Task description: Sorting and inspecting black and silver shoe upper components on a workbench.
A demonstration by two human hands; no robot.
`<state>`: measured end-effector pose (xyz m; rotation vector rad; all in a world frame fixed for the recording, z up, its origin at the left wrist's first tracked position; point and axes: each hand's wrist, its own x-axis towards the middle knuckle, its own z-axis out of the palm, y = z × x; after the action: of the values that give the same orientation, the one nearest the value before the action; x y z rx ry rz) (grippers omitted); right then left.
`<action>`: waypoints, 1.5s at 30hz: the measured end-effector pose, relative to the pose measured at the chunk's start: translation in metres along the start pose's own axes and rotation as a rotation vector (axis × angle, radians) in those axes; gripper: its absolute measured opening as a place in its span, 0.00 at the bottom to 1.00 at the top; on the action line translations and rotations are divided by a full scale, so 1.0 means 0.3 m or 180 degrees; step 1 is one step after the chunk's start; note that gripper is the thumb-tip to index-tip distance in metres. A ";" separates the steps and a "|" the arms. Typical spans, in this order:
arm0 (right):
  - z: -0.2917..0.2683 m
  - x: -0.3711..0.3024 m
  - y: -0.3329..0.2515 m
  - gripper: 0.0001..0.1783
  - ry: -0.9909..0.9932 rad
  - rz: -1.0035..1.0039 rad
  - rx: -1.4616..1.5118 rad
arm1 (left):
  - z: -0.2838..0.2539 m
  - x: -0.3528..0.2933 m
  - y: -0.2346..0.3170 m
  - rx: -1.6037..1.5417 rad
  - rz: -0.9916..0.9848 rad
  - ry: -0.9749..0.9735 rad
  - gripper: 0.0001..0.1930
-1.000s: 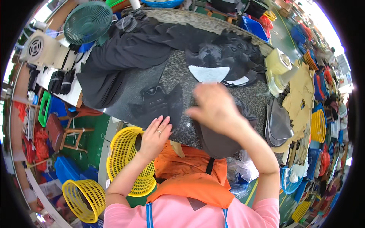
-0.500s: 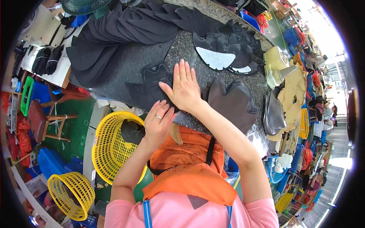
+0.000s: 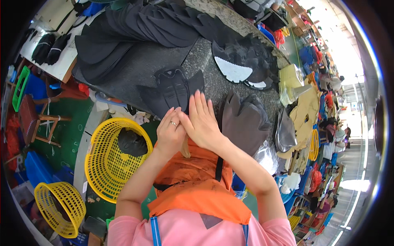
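A black cut piece [image 3: 172,88] with a moulded centre panel and two side wings, like a shoe upper, lies flat on the dark stone worktop [image 3: 201,57]. My left hand [image 3: 170,129], a ring on one finger, rests its fingertips at the piece's near end, fingers lying loosely together. Beside it my right hand [image 3: 204,123] is stretched flat, fingers extended over the near right edge of the piece. The hands meet at the thumbs, covering that near end. Nothing shows gripped in either hand.
Fanned black pieces [image 3: 106,53] line the worktop's far left. Black pieces with a white backing [image 3: 232,69] lie far right, dark brown-grey pieces [image 3: 244,119] near right. A yellow basket [image 3: 92,164] holding a black piece stands left; a cream tape dispenser [image 3: 290,78] sits right.
My right hand has slid nearer to me, down off the middle of the black piece, uncovering its panel and right wing. My left hand stays at the near end. The whole view has shifted slightly.
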<state>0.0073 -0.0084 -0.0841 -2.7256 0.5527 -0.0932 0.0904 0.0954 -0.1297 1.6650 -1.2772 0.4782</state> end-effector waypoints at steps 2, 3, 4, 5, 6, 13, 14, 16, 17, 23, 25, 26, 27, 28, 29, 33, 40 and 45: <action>-0.029 -0.019 0.006 0.45 -0.0189 -0.0019 -0.0209 | -0.006 -0.009 0.021 0.0044 -0.0097 -0.0065 0.10; -0.031 0.007 0.020 0.45 -0.0046 -0.0031 -0.0278 | -0.005 -0.003 0.030 -0.0020 -0.0137 -0.0033 0.09; -0.037 0.048 0.041 0.46 0.0121 -0.0009 -0.0351 | -0.002 0.000 0.039 -0.0042 -0.0138 -0.0045 0.09; -0.034 0.085 0.082 0.46 0.0250 -0.0303 -0.1198 | 0.004 0.002 0.039 0.0012 -0.0104 -0.0049 0.09; -0.018 0.093 0.093 0.46 0.0253 -0.0266 -0.1211 | 0.009 0.005 0.040 0.0063 -0.0066 -0.0052 0.09; -0.020 0.013 0.033 0.45 0.0094 -0.0031 -0.0303 | 0.019 -0.003 0.032 0.0114 -0.0222 0.0046 0.10; -0.031 0.039 0.053 0.46 -0.0027 -0.0248 -0.0940 | 0.013 0.000 0.037 0.0023 -0.0207 0.0023 0.10; -0.013 0.127 0.108 0.47 0.0243 -0.0059 -0.0892 | 0.012 0.011 0.049 0.0038 -0.0170 -0.0013 0.10; 0.006 0.150 0.120 0.47 0.0376 0.0001 -0.0954 | 0.015 0.014 0.047 0.0092 -0.0152 -0.0035 0.10; -0.125 -0.059 0.014 0.39 -0.0804 -0.0697 0.0306 | -0.049 -0.003 0.033 0.0133 -0.0294 -0.0124 0.08; -0.177 -0.044 -0.010 0.37 -0.1299 -0.0892 0.0956 | -0.087 -0.024 0.015 -0.0391 -0.0204 -0.0274 0.09; -0.181 -0.007 -0.016 0.36 -0.1211 -0.1206 0.0857 | -0.096 -0.032 0.010 -0.0364 -0.0225 -0.0273 0.09; -0.178 0.028 -0.019 0.34 -0.1120 -0.1517 0.0761 | -0.108 -0.036 0.009 -0.0528 -0.0223 -0.0323 0.10; -0.156 0.060 -0.018 0.34 -0.1135 -0.1544 0.0766 | -0.117 -0.031 0.008 -0.0692 -0.0214 -0.0359 0.11; -0.112 0.094 -0.013 0.34 -0.0952 -0.1801 0.0327 | -0.111 -0.040 0.014 -0.0682 -0.0276 -0.0382 0.13; -0.034 0.218 -0.044 0.33 -0.0228 -0.2140 -0.0397 | -0.093 -0.064 0.017 -0.0719 -0.0228 -0.0573 0.18; -0.022 0.132 -0.053 0.35 -0.0260 -0.1846 -0.0104 | -0.097 -0.077 0.003 -0.0245 -0.0301 -0.0469 0.16; -0.043 0.176 -0.021 0.33 -0.0168 -0.2080 -0.0411 | -0.094 -0.074 0.027 -0.0411 -0.0321 -0.0531 0.15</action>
<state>0.0564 -0.0277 -0.0701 -2.9093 -0.3746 -0.1507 0.0812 0.1311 -0.1299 1.6777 -1.3082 0.1951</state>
